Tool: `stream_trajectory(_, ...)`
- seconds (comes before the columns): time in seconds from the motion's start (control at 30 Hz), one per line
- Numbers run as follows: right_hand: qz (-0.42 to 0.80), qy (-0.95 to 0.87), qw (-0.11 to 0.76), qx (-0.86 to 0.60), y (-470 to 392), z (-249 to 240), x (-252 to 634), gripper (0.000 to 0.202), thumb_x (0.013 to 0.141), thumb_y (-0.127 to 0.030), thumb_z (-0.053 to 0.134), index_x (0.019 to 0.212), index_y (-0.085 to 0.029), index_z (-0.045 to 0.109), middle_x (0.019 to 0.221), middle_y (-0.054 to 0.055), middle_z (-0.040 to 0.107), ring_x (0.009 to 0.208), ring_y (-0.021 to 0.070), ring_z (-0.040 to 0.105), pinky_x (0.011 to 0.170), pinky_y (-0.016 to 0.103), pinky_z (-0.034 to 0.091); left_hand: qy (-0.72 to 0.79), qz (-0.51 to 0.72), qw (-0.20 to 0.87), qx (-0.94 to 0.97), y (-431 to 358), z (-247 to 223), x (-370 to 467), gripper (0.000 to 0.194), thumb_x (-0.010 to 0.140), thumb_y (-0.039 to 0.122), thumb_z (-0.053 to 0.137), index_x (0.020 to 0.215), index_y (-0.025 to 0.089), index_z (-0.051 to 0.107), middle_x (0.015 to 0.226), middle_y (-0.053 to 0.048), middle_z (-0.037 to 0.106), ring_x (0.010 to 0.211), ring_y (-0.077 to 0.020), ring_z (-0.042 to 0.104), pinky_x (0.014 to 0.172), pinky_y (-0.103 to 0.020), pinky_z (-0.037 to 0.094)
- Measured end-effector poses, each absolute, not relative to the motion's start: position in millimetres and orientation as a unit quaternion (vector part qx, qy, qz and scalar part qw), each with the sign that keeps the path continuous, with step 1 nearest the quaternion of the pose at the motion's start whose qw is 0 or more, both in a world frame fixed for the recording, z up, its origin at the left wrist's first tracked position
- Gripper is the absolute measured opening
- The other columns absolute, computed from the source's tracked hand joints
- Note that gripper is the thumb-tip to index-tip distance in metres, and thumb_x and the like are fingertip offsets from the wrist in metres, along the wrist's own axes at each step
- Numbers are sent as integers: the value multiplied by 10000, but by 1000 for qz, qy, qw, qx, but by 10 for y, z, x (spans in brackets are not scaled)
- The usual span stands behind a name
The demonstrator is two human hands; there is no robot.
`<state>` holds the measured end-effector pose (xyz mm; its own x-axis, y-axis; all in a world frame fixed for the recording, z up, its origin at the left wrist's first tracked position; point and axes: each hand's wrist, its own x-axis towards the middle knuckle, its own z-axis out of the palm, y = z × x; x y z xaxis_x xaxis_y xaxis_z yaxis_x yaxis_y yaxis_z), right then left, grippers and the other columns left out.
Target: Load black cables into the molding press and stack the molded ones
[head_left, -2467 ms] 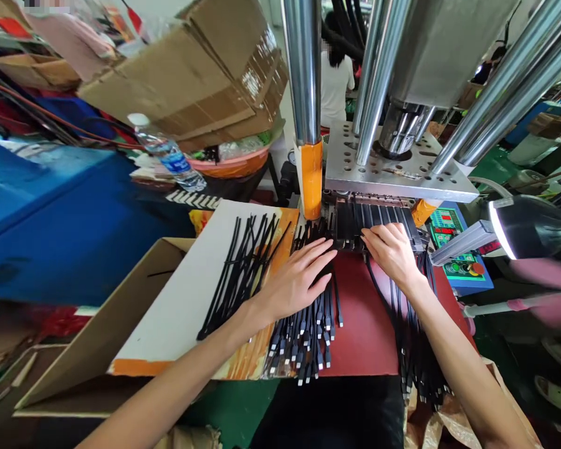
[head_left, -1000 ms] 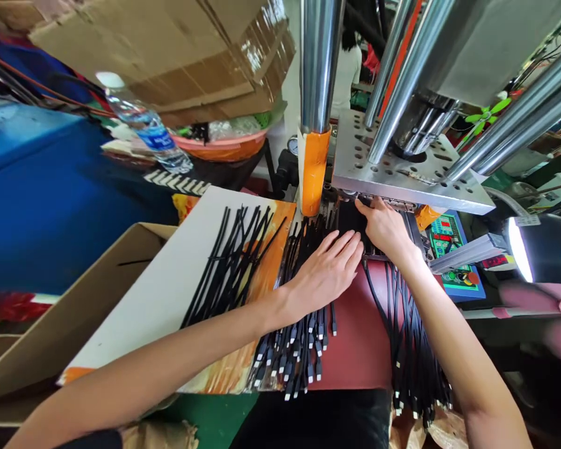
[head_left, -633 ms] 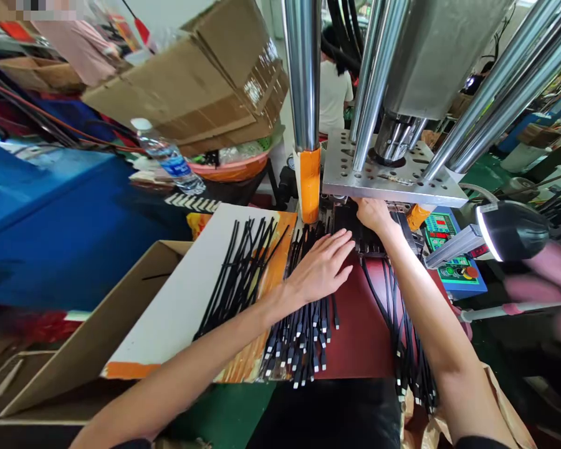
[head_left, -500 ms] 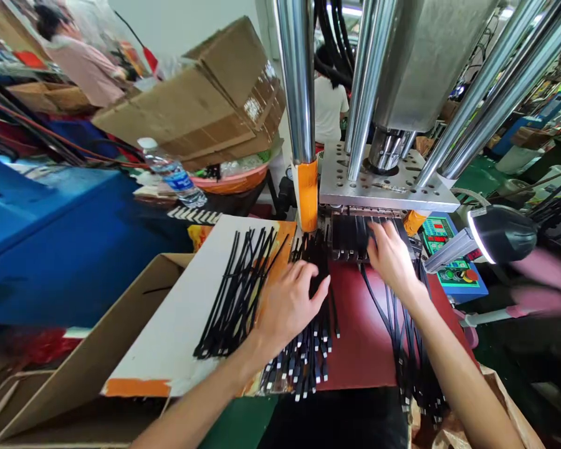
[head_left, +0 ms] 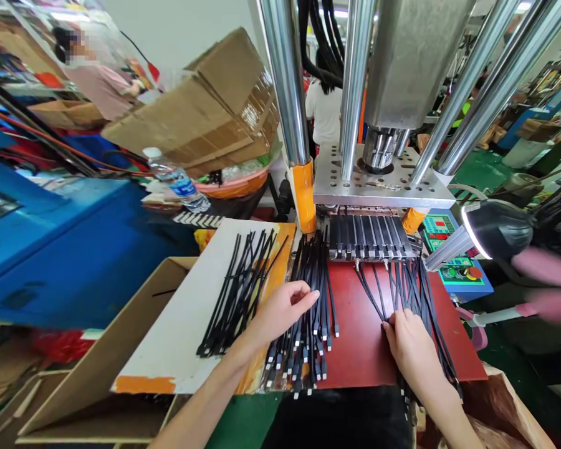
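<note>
My right hand [head_left: 409,340] is closed on black cables [head_left: 378,293] that run down from the metal fixture [head_left: 371,240] under the press. Their lower ends hang over the front edge of the red board. My left hand [head_left: 292,305] hovers over a pile of black USB cables [head_left: 308,340], fingers loosely curled and thumb apart, with nothing visible in it. The pile's light-tipped plugs point toward me. Left of it, another bunch of black cables [head_left: 236,293] lies on the white board [head_left: 168,330].
Above the fixture stands the press plate [head_left: 383,193] on steel columns. A control panel [head_left: 455,249], a lamp [head_left: 495,231] and a pink fan [head_left: 551,287] are to the right. A cardboard box [head_left: 107,349] sits at left, near a water bottle [head_left: 177,181]. Two people are farther back.
My right hand has come back from the fixture toward me and now grips the cables. The fixture's row of slots is uncovered. My left hand has shifted slightly toward me.
</note>
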<state>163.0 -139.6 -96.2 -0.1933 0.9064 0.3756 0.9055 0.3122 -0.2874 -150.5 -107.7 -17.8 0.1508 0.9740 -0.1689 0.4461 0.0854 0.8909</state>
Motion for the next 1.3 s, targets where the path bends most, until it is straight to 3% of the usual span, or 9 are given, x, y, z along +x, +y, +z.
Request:
stream_trajectory(0.17, 209, -714, 301, -597, -1391, -647, 1686, 290, 1053, -454, 522, 810, -299, 555, 762, 71, 658, 675, 293, 648, 621, 443, 474, 507, 296, 625, 515, -1368, -163, -1217, 507, 924, 653, 683, 781, 168, 647, 665, 15, 579, 498, -94, 506, 445, -198, 342)
stream_trajectory(0.3, 401, -666, 333, -533, -1661, -386, 1434, 362, 1085, -494, 508, 843, -230, 558, 737, -4, 582, 658, 159, 542, 624, 289, 446, 474, 340, 648, 490, -1522, -260, -792, 579, 904, 714, 686, 837, 143, 751, 624, 17, 566, 454, -91, 530, 436, -201, 398)
stream_trajectory(0.43, 510, -649, 319, -465, -1971, -309, 1212, 362, 1085, -452, 531, 813, -214, 545, 674, -40, 534, 599, 112, 480, 576, 241, 381, 455, 383, 652, 470, -1640, -233, -594, 593, 883, 731, 708, 773, 148, 715, 641, 9, 580, 466, -94, 559, 453, -201, 437)
stream_trajectory(0.63, 491, -659, 321, -471, -2021, -257, 1273, 319, 1033, -403, 624, 787, -201, 637, 686, -25, 598, 634, 120, 516, 622, 247, 416, 476, 355, 643, 483, -1784, -153, -695, 531, 874, 636, 763, 653, 175, 622, 633, 14, 555, 440, -99, 537, 435, -224, 428)
stream_trajectory(0.77, 566, -618, 295, -459, -1983, -209, 1266, 318, 970, -457, 717, 784, -199, 719, 696, -12, 652, 649, 135, 574, 635, 252, 447, 478, 311, 627, 530, -1898, -168, -753, 473, 868, 581, 782, 616, 222, 604, 631, 5, 579, 475, -154, 574, 461, -288, 446)
stream_trajectory(0.93, 541, -565, 409, -470, -1894, -188, 1126, 456, 997, -528, 681, 704, -180, 711, 742, 8, 598, 627, 120, 499, 579, 263, 381, 479, 210, 522, 674, -2055, -244, -843, 436, 963, 547, 689, 633, 264, 656, 710, -29, 690, 683, -242, 660, 650, -379, 506)
stream_trajectory(1.03, 518, -574, 436, -460, -1898, -234, 1067, 416, 1021, -479, 671, 733, -186, 736, 739, 9, 602, 657, 127, 521, 609, 266, 385, 481, 202, 509, 685, -1894, -178, -897, 248, 956, 520, 722, 930, 282, 785, 906, -44, 762, 792, -242, 692, 731, -364, 549)
stream_trajectory(1.13, 506, -596, 428, -453, -1971, -295, 1056, 352, 1025, -436, 679, 787, -192, 765, 778, 19, 625, 706, 138, 551, 630, 268, 390, 464, 291, 517, 657, -1545, 35, -864, 501, 940, 524, 742, 1341, 224, 722, 1145, -94, 786, 935, -239, 724, 837, -342, 587)
stream_trajectory(1.3, 487, -636, 398, -448, -2072, -387, 1070, 283, 1055, -358, 634, 899, -204, 813, 815, 29, 656, 739, 144, 607, 681, 259, 458, 430, 343, 525, 649, -1122, 371, -703, 317, 974, 436, 692, 1037, 153, 822, 899, -63, 814, 793, -185, 698, 724, -267, 540)
